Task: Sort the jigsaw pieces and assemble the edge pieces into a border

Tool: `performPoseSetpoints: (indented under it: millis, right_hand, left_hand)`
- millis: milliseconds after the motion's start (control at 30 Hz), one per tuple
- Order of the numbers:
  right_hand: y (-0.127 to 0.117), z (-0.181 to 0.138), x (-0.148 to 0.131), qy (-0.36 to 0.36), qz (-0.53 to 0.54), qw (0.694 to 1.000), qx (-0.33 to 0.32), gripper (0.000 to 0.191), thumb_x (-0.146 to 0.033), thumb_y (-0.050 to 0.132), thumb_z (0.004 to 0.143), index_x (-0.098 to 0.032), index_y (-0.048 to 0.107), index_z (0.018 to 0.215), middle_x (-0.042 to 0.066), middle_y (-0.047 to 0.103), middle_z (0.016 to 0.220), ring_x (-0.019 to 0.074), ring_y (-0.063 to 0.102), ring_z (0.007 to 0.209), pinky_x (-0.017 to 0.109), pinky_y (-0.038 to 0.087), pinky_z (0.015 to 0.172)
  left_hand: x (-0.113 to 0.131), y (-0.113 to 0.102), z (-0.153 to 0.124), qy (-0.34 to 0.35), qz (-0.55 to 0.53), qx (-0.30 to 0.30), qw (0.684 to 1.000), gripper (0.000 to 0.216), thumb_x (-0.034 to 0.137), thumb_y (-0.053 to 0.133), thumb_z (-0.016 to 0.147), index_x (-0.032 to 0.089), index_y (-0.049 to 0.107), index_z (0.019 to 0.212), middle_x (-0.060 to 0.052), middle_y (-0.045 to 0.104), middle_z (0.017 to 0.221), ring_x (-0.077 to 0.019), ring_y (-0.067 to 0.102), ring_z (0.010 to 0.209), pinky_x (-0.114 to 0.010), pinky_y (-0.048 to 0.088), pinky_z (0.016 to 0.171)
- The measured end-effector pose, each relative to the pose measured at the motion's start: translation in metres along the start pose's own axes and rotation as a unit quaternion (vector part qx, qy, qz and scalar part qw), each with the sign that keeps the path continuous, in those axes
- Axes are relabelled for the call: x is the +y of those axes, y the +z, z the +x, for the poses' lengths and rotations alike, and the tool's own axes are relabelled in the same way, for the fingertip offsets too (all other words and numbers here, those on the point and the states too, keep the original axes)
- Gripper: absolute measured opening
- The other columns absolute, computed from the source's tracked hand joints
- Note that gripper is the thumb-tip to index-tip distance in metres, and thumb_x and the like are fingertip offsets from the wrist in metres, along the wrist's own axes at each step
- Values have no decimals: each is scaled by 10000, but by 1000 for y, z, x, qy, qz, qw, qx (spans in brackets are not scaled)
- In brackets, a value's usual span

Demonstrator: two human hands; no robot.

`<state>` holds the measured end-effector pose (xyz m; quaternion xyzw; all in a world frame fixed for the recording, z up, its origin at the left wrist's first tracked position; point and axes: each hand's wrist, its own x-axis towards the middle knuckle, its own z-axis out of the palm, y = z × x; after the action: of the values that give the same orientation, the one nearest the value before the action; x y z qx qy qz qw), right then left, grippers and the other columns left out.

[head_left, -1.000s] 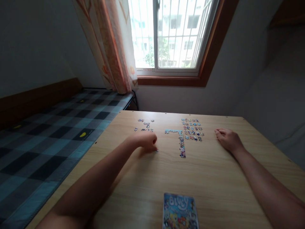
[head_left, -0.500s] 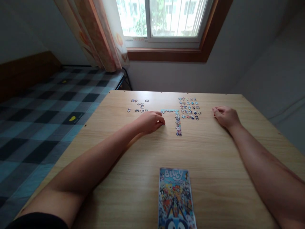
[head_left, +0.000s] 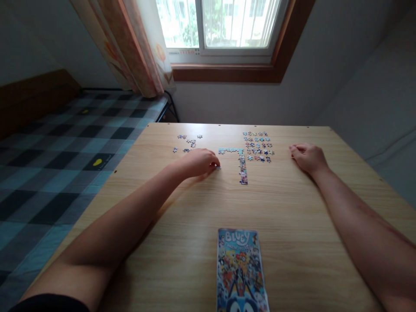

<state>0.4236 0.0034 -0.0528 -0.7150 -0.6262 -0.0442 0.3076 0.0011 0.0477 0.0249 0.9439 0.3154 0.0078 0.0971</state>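
My left hand [head_left: 202, 162] is closed in a pinch on a small jigsaw puzzle piece [head_left: 219, 167], just above or on the tabletop. Right of it lies a joined strip of puzzle [head_left: 243, 168], bent in a corner, with a top row and a right-hand column. Several loose pieces [head_left: 191, 142] are scattered behind my left hand, some partly hidden by it. Rows of loose pieces [head_left: 259, 146] lie right of the joined strip. My right hand [head_left: 307, 158] rests on the table with its fingers curled in; whether anything is inside them is hidden.
A colourful box or picture card marked "Bluey" [head_left: 241, 271] lies at the near middle of the wooden table [head_left: 182, 242]. A bed with a checked cover [head_left: 65, 173] stands on the left. Beyond the table are a curtain [head_left: 143, 52] and a window [head_left: 237, 26].
My left hand has shifted slightly left, and the puzzle piece at its fingertips shows more. My right hand stays where it was. The camera view has shifted a little.
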Motion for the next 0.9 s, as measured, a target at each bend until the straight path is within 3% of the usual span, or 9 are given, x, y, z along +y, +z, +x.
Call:
performPoseSetpoints:
  millis: [300,900]
  right_hand:
    - [4,0,-4,-16,3,1000,-3,361,-415,492,883,-213,736,710,108,785,930,273,719,929,344,536,787]
    - [7,0,-10,-9,11,1000,-17,349,-380,503,909,-202,768,768,111,786,1010,261,716,967,329,526,830]
  left_hand:
    - [-7,-5,-3,-7,-17,-6,1000,218,181,630,851,238,781,998,-33,752,981,-148,639,760,-250,461,681]
    - [0,-1,-5,-46,-37,4,998,191,247,618,845,239,758,975,-37,720,1009,-187,643,800,-298,482,735]
